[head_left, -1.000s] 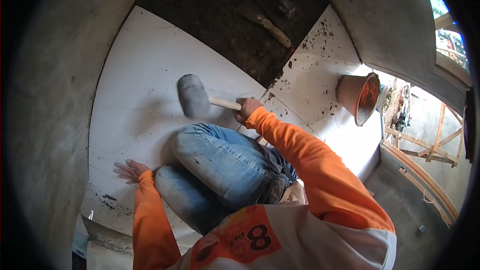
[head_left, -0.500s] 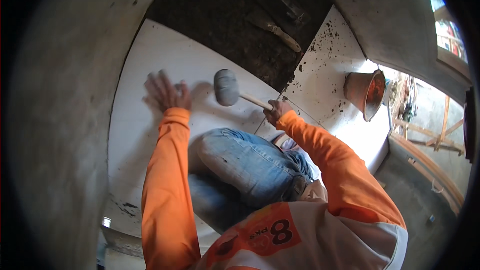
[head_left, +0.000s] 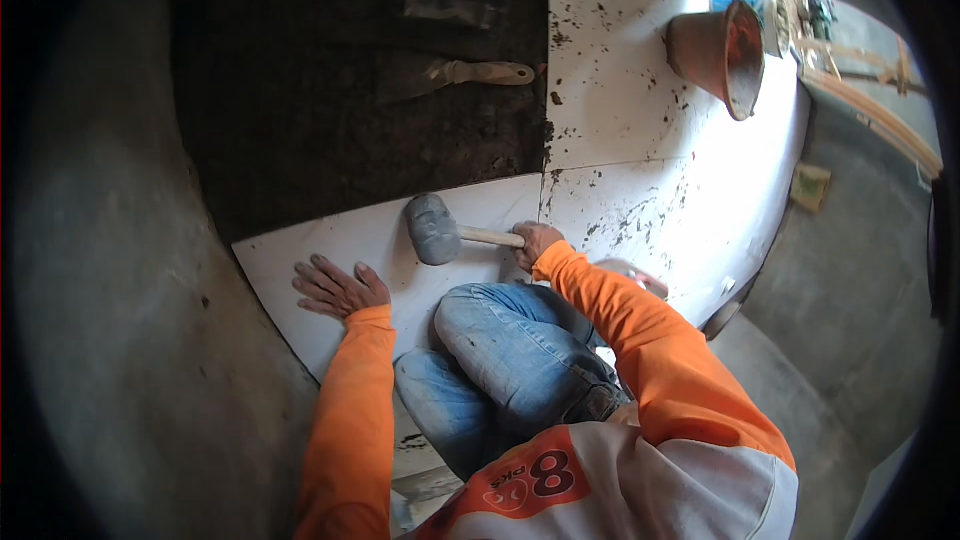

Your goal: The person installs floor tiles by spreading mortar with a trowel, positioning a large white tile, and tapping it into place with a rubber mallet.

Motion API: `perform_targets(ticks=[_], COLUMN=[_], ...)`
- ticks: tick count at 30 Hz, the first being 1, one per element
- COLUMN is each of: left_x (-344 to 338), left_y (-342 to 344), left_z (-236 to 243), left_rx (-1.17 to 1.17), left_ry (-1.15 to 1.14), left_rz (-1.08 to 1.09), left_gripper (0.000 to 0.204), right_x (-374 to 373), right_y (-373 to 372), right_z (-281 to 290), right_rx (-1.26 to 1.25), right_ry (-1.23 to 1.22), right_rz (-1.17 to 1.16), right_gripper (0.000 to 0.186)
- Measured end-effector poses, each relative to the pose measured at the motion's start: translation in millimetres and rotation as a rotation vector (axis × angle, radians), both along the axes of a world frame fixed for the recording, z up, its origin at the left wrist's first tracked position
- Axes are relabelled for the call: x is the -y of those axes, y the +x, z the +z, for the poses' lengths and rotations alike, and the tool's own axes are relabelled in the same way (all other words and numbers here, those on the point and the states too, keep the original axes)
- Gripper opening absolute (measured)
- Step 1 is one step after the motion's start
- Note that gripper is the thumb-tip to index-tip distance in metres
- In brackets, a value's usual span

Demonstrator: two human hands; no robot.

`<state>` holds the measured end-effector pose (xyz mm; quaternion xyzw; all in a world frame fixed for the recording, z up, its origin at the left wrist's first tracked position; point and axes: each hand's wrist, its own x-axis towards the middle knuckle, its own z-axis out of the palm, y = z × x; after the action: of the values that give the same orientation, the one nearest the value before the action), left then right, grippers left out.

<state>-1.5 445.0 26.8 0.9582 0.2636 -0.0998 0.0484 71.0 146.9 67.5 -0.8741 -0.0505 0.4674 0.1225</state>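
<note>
Rubber mallet (head_left: 438, 231): handle end was hidden by right fingers (head_left: 524, 256). Putty knife (head_left: 490, 73): blade outline was indistinct.

The left grip (head_left: 340, 290) splays palm down, its arm (head_left: 352, 415) extended forward, while the right grip (head_left: 537, 244) is curled closed

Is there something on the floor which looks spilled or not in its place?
Yes: dark crumbs lie scattered over the white tiles right of the dark bed. They look spilled because the tile surface is otherwise pale.

A grey-headed, wooden-handled mallet (head_left: 433, 230) is held sideways over white tile (head_left: 362, 239).
</note>
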Motion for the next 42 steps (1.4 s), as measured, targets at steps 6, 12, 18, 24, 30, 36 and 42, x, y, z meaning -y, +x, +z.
perform_targets(ticks=[6,12,18,24,30,36,42], left_x=[-22,-30,-25,-30,-24,80,152], left_y=[-8,-16,-21,-31,-26,86,91], left_z=[-1,-4,-15,-22,-18,-6,-11], left_rx=[-0.107,-0.023,0.007,-0.080,0.115,-0.083,-0.077], left_ry=[-0.062,-0.114,-0.103,0.010,-0.031,-0.308,-0.092], left_rz=[-0.173,-0.387,-0.435,-0.443,-0.546,-1.259,-1.129], left_gripper=[0.079,0.073,0.076,0.070,0.063,0.063,0.069], right_x=[-27,32,34,40,42,21,21], right_y=[-43,-140,-125,-165,-251,-261,-283], right_z=[67,23,29,6,3,6,-1], right_rx=[0.367,0.347,0.530,0.306,0.293,0.383,0.401], right_ry=[0.335,-0.018,0.245,0.291,0.325,0.132,0.136], right_rz=[-0.366,-0.221,-0.345,-0.631,-1.020,-0.734,-1.034], right_gripper=[0.008,0.011,0.019,0.017,0.017,0.018,0.017])
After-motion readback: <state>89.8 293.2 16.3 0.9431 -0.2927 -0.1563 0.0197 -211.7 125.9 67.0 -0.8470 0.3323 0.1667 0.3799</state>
